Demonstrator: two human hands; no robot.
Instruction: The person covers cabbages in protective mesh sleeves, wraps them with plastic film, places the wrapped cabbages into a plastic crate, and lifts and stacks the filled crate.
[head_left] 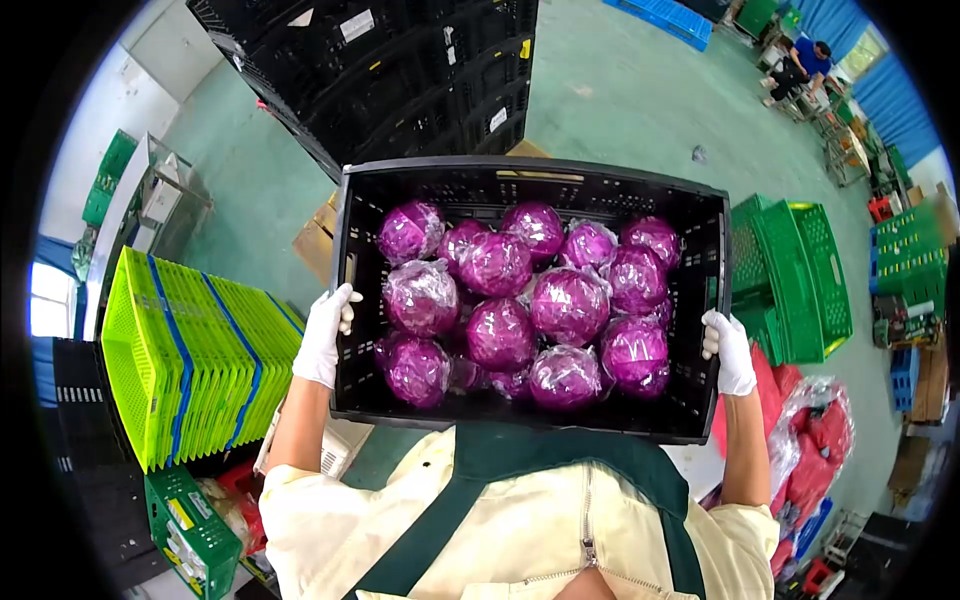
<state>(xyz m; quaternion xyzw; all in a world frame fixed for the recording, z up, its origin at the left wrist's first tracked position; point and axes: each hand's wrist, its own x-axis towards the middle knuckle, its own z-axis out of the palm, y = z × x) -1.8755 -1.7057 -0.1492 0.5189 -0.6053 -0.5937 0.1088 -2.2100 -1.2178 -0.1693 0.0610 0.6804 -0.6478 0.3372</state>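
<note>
A black plastic crate [460, 176] is held up in front of my body, its near edge close to my apron. Inside it lie several red cabbages [500, 335], purple and wrapped in clear film. My left hand [322, 338], in a white glove, is closed round the crate's left end wall. At the opposite end, my right hand [731, 350], gloved in white too, grips the right wall. The fingertips of both hands partly disappear behind the crate's sides.
Ahead stands a tall stack of black crates [400, 75]. Nested lime-green baskets [200, 350] with blue straps are at my left. Green crates [790, 280] and red bags in clear plastic [815, 440] lie to my right. A person in blue [805, 65] sits far back right.
</note>
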